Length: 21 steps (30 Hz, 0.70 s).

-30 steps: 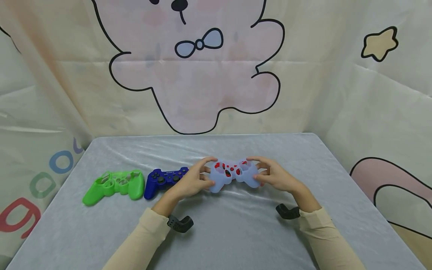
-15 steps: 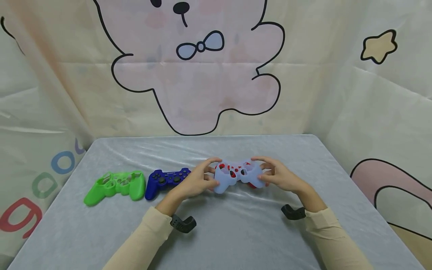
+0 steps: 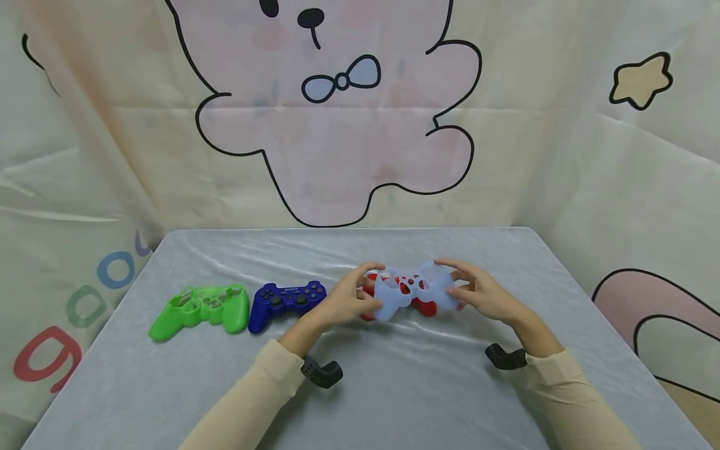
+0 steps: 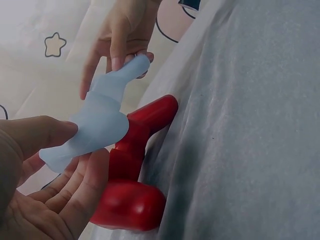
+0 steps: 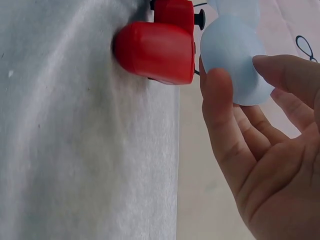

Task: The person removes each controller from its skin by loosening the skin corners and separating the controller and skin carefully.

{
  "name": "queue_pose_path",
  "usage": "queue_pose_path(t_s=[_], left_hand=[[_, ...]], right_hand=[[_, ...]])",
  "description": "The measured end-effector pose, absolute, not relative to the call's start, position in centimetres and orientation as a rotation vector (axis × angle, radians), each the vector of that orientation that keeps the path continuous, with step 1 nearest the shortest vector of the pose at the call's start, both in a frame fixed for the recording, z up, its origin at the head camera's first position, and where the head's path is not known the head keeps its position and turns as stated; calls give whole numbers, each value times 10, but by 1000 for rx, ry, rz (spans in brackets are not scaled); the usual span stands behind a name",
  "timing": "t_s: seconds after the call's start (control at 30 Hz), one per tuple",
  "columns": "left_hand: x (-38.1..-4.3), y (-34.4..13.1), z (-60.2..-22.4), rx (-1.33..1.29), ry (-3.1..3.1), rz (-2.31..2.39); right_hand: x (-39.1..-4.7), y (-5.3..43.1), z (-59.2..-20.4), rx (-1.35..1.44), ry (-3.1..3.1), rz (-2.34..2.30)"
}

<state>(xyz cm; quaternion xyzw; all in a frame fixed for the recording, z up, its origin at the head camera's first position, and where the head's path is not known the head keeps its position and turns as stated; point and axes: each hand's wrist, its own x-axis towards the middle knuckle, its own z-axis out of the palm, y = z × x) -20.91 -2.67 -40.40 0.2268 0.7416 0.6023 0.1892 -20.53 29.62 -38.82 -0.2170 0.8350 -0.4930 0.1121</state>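
Observation:
A pale bluish-white silicone controller cover [image 3: 388, 305] is held level between my two hands. My left hand [image 3: 350, 301] pinches its left end, and my right hand [image 3: 484, 296] pinches its right end. Below and partly behind it, a red game controller [image 3: 426, 308] lies on the cloth, showing through the cover's holes. From the left wrist view, the cover [image 4: 97, 127] sits apart above the red controller [image 4: 129, 206]. The right wrist view has thumb and fingers on the cover's rounded grip [image 5: 232, 57], beside the red controller [image 5: 155, 52].
Left of my hands lies a blue game controller [image 3: 288, 300]. Farther left is a green silicone controller cover [image 3: 201, 309] with openings for buttons. Grey cloth covers the table [image 3: 416, 387]. A printed curtain [image 3: 337, 150] hangs behind the table and along the sides.
The cover has shifted right and off the red controller, more of which now shows beneath. Both hands moved right with it. The view has swung slightly.

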Motion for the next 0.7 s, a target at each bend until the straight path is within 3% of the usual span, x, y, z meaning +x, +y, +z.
queue_pose_path(t_s=[0.7], left_hand=[[-212, -2, -403, 568, 2055, 1751]], right_hand=[[-207, 313, -392, -549, 2479, -1436]])
